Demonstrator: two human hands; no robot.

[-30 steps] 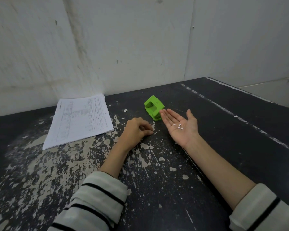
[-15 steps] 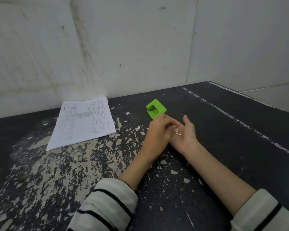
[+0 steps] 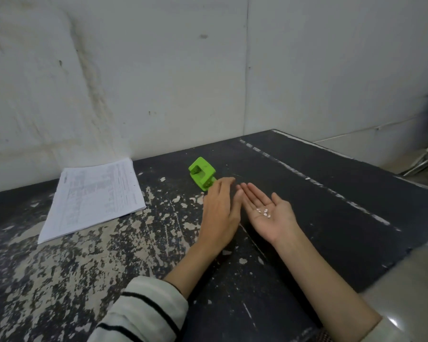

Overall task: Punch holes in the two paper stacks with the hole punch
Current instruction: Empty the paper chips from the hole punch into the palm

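A small green hole punch (image 3: 202,176) lies tipped on the black table, just beyond my fingertips. A stack of printed paper (image 3: 94,198) rests at the back left near the wall. My right hand (image 3: 269,213) lies palm up on the table with several small white paper dots (image 3: 264,212) in the palm. My left hand (image 3: 220,213) is flat, fingers straight and together, beside the right palm, its fingertips close to the punch. Only one paper stack is visible.
The table (image 3: 331,206) is black with worn, flaking paint on the left half and a pale line running along the right part. A white wall stands right behind it. The table's right edge drops to a pale floor, with metal legs at far right.
My left hand, which was over the right palm half a second ago, has drawn back to the left and flattened. The right palm with the dots stays open. The camera has tilted slightly.
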